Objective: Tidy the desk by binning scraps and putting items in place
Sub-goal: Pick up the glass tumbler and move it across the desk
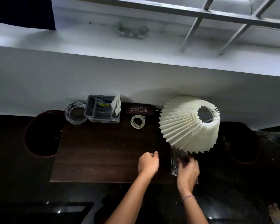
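Both forearms come in from the near edge, hands over the front right part of the surface (pixel 95 159). Left hand (pixel 148 163): fingers curled into a loose fist, thumb up, nothing visible in it, hovering or resting just left of the lamp. Right hand (pixel 187 169): motion-blurred, fingers reaching onto the lamp's clear glass base (pixel 174 162); touching it, but can't tell if it actually grips. That lamp looks like the item in hand. The base sits at the front right corner, close to the edge. Its pleated shade (pixel 184 126) rises beyond the hands, toward the wall and to the right. So the long axis runs from the near base up and away to the far right; it reads as leaning, though the wide lens may exaggerate that. Key relation: the base is directly ahead of the right hand and just right of the left, so the right is nearer and the left is free to steady the shade. Risk, my guess: top-heavy, slick glass, near the edge. The rest is lined up at the wall: glass ashtray (pixel 75 112), grey organiser (pixel 94 110), spectacle case (pixel 138 109), and coiled cable (pixel 137 121) just in front of the case. Red-rimmed bin (pixel 25 135) sits off the left end, well apart from both hands.
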`<action>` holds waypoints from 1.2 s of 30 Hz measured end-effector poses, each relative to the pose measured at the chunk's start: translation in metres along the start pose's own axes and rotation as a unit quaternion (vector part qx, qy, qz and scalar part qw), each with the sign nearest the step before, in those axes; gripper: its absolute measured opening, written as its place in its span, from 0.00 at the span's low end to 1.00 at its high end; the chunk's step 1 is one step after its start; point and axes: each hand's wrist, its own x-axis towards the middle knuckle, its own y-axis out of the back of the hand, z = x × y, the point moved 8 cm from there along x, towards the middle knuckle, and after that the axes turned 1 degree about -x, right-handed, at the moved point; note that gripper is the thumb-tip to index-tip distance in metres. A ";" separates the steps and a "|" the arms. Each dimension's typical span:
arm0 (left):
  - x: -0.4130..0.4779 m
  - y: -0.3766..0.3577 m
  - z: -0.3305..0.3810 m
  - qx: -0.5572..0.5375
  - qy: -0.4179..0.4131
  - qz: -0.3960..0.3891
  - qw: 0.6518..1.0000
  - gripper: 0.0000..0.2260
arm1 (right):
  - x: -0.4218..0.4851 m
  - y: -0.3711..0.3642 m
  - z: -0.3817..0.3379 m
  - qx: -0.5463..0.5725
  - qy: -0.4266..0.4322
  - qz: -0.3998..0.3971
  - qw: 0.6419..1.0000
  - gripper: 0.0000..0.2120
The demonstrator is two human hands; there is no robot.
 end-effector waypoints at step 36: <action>-0.011 0.215 -0.028 0.140 0.007 0.162 0.977 0.09 | -0.118 -0.088 -0.171 0.032 0.231 -0.456 0.859 0.24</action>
